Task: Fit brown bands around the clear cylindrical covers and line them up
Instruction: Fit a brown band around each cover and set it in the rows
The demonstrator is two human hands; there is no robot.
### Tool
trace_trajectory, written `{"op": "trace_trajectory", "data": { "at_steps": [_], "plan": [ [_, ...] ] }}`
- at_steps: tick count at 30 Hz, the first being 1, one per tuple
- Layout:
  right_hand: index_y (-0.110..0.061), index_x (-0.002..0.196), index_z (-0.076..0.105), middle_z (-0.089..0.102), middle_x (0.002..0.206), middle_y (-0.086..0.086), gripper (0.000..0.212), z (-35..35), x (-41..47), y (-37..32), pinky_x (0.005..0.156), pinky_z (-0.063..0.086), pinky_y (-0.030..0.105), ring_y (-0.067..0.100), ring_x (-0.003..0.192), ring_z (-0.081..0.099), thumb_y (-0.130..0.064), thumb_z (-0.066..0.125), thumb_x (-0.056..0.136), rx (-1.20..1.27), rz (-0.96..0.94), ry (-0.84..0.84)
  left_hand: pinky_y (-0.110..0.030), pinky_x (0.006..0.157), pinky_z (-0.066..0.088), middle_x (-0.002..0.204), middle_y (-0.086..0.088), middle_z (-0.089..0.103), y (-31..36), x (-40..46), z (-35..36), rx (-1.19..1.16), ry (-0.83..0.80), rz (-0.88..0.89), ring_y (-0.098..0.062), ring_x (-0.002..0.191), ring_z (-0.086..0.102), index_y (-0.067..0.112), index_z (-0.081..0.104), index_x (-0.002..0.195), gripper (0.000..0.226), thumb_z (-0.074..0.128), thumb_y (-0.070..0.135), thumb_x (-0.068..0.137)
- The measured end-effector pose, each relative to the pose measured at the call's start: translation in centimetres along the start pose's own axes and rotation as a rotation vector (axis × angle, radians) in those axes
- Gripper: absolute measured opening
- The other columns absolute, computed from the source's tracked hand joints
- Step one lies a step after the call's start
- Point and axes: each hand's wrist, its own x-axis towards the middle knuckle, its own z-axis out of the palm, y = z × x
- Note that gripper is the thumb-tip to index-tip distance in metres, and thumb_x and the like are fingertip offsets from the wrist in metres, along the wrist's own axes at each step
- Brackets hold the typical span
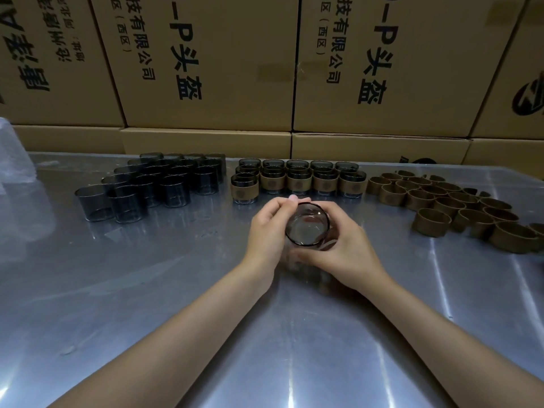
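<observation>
Both hands hold one smoky clear cylindrical cover (307, 225) at the table's middle, its open mouth facing me. My left hand (269, 231) grips its left side, fingertips over the far rim. My right hand (344, 242) wraps its right side and underside. No band shows on this cover; its wall is mostly hidden by my fingers. Several bare covers (147, 184) stand grouped at the back left. Several banded covers (297, 179) stand in rows at the back centre. Loose brown bands (459, 204) lie clustered at the right.
The work surface is a shiny metal table (176, 290). Stacked cardboard boxes (382, 69) form a wall along its far edge. A clear plastic bag (14, 172) lies at the far left.
</observation>
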Motion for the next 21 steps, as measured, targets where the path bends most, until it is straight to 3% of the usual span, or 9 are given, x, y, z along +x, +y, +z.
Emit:
{"op": "trace_trajectory", "data": {
  "at_steps": [2, 6, 9, 12, 15, 17, 21],
  "plan": [
    [-0.036, 0.118, 0.058, 0.067, 0.108, -0.020, 0.068, -0.1, 0.2, 0.4, 0.087, 0.051, 0.022, 0.001, 0.105, 0.063, -0.025, 0.091, 0.059, 0.055, 0.036, 0.020, -0.021, 0.079, 0.054, 0.099, -0.002, 0.074, 0.2, 0.3, -0.5, -0.050, -0.103, -0.050, -0.015, 0.095, 0.068, 0.017, 0.073, 0.097, 0.024, 0.048, 0.018, 0.099],
    [-0.028, 0.110, 0.062, 0.072, 0.103, -0.009, 0.062, -0.1, 0.5, 0.8, 0.087, 0.053, 0.025, 0.007, 0.100, 0.067, -0.010, 0.091, 0.059, 0.161, 0.099, 0.044, -0.028, 0.102, 0.046, 0.119, -0.008, 0.068, 0.4, 0.8, -1.5, -0.098, -0.296, -0.125, -0.017, 0.111, 0.063, 0.011, 0.062, 0.123, 0.031, 0.042, 0.012, 0.100],
    [-0.026, 0.107, 0.064, 0.073, 0.099, -0.006, 0.057, -0.2, 0.6, 1.1, 0.083, 0.054, 0.024, 0.009, 0.096, 0.068, -0.005, 0.089, 0.061, 0.235, 0.125, 0.044, -0.024, 0.098, 0.049, 0.124, -0.009, 0.065, 0.2, 0.9, -1.9, -0.127, -0.384, -0.128, -0.015, 0.112, 0.062, 0.004, 0.051, 0.136, 0.044, 0.053, 0.006, 0.092],
    [-0.025, 0.107, 0.064, 0.074, 0.099, -0.008, 0.055, -0.1, 0.7, 1.3, 0.081, 0.055, 0.023, 0.009, 0.095, 0.069, -0.004, 0.088, 0.062, 0.252, 0.128, 0.035, -0.021, 0.088, 0.052, 0.118, 0.000, 0.069, -0.1, 0.9, -2.0, -0.097, -0.397, -0.096, -0.011, 0.110, 0.064, 0.010, 0.055, 0.132, 0.058, 0.072, 0.005, 0.077],
    [-0.028, 0.108, 0.064, 0.073, 0.101, -0.010, 0.054, -0.1, 0.6, 1.3, 0.083, 0.054, 0.028, 0.008, 0.096, 0.069, -0.006, 0.087, 0.064, 0.210, 0.108, 0.039, -0.025, 0.091, 0.051, 0.119, 0.001, 0.069, -0.4, 0.8, -1.8, 0.063, -0.343, -0.011, -0.012, 0.114, 0.063, 0.018, 0.059, 0.124, 0.058, 0.076, 0.013, 0.068],
    [-0.035, 0.107, 0.062, 0.072, 0.101, -0.014, 0.052, -0.1, 0.5, 1.1, 0.085, 0.053, 0.030, 0.007, 0.097, 0.068, -0.017, 0.083, 0.063, 0.141, 0.088, 0.043, -0.024, 0.093, 0.050, 0.114, 0.002, 0.070, -0.6, 0.6, -1.3, 0.161, -0.271, 0.059, -0.009, 0.110, 0.064, 0.019, 0.059, 0.118, 0.061, 0.082, 0.016, 0.062],
    [-0.045, 0.109, 0.056, 0.065, 0.102, -0.030, 0.055, 0.0, 0.1, 0.3, 0.077, 0.044, 0.007, -0.008, 0.096, 0.062, -0.036, 0.077, 0.059, -0.045, 0.049, 0.014, -0.016, 0.083, 0.051, 0.106, 0.001, 0.065, -0.9, 0.1, -0.4, 0.330, -0.140, 0.159, -0.009, 0.101, 0.063, 0.019, 0.052, 0.107, 0.061, 0.092, 0.015, 0.060]
  ]
}}
